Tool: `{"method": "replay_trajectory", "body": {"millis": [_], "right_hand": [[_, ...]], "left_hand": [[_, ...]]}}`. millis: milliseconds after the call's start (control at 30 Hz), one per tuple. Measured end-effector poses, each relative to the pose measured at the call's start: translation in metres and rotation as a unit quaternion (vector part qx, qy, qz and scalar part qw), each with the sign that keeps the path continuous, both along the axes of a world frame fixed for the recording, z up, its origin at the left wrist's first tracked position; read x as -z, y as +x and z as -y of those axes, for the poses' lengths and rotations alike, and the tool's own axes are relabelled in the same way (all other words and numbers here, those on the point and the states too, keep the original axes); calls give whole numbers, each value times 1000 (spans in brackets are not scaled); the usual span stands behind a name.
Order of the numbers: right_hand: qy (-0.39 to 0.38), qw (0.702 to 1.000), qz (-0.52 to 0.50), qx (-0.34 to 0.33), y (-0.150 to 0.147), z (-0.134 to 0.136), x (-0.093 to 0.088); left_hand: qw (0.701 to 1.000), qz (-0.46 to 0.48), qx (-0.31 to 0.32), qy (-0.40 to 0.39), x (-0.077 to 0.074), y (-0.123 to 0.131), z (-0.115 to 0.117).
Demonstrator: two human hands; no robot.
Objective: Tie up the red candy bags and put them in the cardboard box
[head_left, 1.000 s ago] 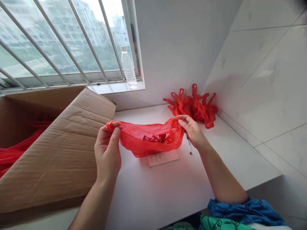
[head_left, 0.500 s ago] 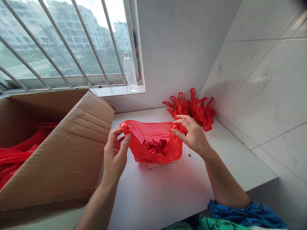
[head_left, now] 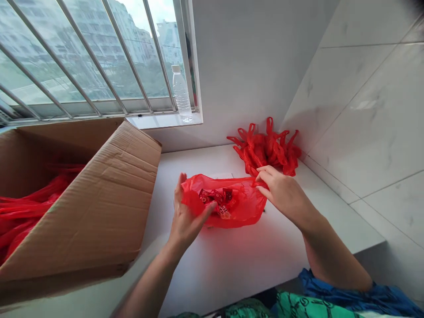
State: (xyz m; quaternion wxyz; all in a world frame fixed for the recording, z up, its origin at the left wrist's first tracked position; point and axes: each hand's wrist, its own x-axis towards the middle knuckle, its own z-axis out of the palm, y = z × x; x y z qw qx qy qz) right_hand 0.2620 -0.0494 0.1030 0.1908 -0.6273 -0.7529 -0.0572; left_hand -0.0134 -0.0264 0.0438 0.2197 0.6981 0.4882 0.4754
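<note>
A red plastic bag [head_left: 240, 207] stands on the white tabletop with its mouth spread toward me. Small red wrapped packets [head_left: 217, 198] with white print lie inside it. My left hand [head_left: 190, 214] is at the bag's left side, thumb stretched over the opening and fingers straight along the outside; it touches the plastic without a closed grip. With thumb and fingers pinched together, my right hand [head_left: 281, 192] holds the bag's upper right edge. The bag's underside and whatever it rests on are mostly hidden.
To the left is a large open cardboard box [head_left: 109, 198] containing red plastic bags [head_left: 36, 205]. Several knotted red bags [head_left: 265, 148] are heaped in the back right corner by the tiled wall [head_left: 374, 115]. A clear bottle [head_left: 181, 95] stands on the windowsill.
My left hand has moved right, its fingers unfolding from the bag's left corner while the thumb reaches over the mouth. My right hand has closed on the right edge and shifted slightly right.
</note>
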Motion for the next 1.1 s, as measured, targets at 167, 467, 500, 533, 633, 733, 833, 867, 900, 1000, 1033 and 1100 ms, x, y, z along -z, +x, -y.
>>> {"method": "replay_trajectory", "body": {"millis": [167,467,500,533,633,733,833,867,900,1000,1033,1100], "right_hand": [[-2,979,-197,-44,17,-23,-38],[-43,559,-804,-199,-13,-107,-44],[-38,567,-799,-196,-18,-109,-39],[-26,578,-791,-196,-22,-110,-34],[16,630,-746,-217,-37,-105,-20],[-6,691,-673,-262,-57,-96,-6],[-35,752,-590,-293,-76,-85,7],[-26,778,-557,-290,-80,-83,10],[-6,804,-525,-281,-84,-80,13],[55,849,-467,-243,-89,-80,18],[62,847,-473,-235,-89,-81,19],[48,814,-534,-223,-86,-86,21]], "left_hand": [[988,152,39,-12,-35,3,-27],[868,496,17,1,-92,22,-67],[864,503,20,-13,-92,22,-69],[861,507,25,-31,-92,23,-70],[868,486,55,-80,-89,30,-70],[904,406,88,-99,-81,43,-71],[954,274,104,-58,-68,52,-72],[970,216,105,-39,-64,54,-72],[982,155,102,-22,-59,55,-72],[996,17,82,-1,-48,53,-71],[997,1,79,-1,-45,51,-70],[994,0,104,-22,-40,47,-69]]}}
